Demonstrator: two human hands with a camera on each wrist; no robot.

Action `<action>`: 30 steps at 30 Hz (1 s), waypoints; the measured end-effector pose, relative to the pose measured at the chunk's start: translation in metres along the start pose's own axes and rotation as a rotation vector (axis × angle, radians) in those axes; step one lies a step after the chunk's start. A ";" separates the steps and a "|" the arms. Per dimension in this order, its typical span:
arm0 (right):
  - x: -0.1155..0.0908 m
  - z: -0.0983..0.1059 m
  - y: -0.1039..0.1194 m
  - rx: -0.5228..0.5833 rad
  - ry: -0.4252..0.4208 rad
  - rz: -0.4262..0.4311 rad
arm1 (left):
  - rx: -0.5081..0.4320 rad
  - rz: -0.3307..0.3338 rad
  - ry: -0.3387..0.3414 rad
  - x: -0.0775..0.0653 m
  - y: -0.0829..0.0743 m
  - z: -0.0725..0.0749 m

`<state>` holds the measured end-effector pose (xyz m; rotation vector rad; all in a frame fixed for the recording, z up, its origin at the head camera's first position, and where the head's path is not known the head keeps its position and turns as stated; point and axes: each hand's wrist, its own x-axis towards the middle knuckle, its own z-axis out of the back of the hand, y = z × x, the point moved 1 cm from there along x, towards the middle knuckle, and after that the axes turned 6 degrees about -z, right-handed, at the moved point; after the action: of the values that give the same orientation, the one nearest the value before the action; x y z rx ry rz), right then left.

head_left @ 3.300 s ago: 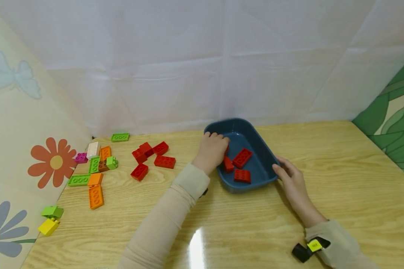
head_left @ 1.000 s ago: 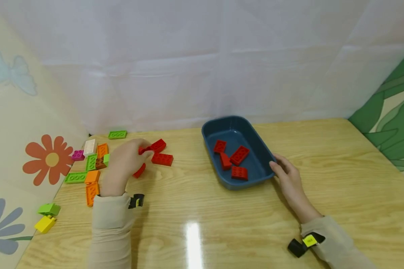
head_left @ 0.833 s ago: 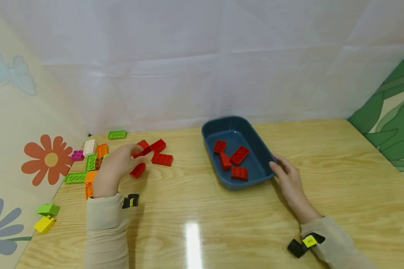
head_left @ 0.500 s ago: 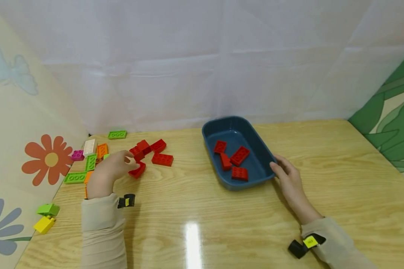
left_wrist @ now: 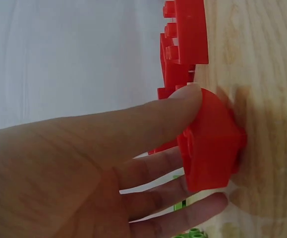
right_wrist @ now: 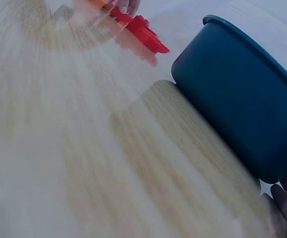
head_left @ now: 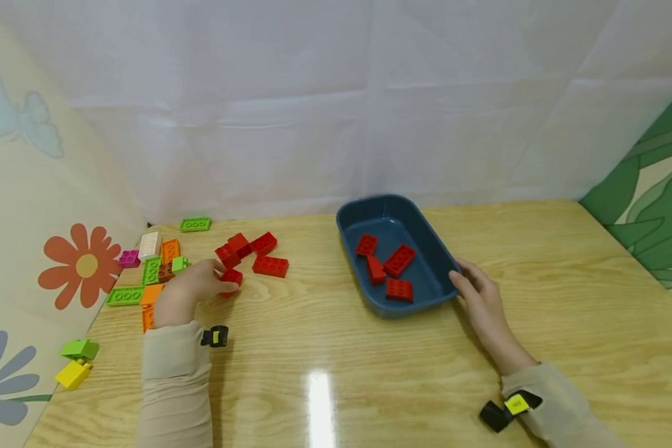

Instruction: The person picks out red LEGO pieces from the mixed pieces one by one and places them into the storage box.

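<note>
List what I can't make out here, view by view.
Head: part of the red brick, covered by the left hand.
Head: part of the lower orange brick, behind that hand's wrist.
Head: the print on the yellow tag, too small.
Right wrist: the inside of the blue bin, hidden by its wall.
Right wrist: most of the right hand, cut off by the frame edge.

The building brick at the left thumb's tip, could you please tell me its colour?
The building brick is red, best in the left wrist view.
</note>
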<state>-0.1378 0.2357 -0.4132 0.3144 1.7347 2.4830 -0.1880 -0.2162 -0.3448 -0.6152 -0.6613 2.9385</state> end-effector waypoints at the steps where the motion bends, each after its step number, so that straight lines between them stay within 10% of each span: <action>1: 0.000 0.000 0.000 0.003 -0.001 -0.001 | -0.002 -0.004 -0.002 0.001 0.001 0.000; 30: 0.000 0.000 0.001 -0.014 -0.019 -0.011 | 0.062 -0.011 0.000 0.004 -0.003 -0.004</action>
<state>-0.1377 0.2350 -0.4126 0.3249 1.7066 2.4752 -0.1899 -0.2113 -0.3484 -0.6039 -0.5697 2.9364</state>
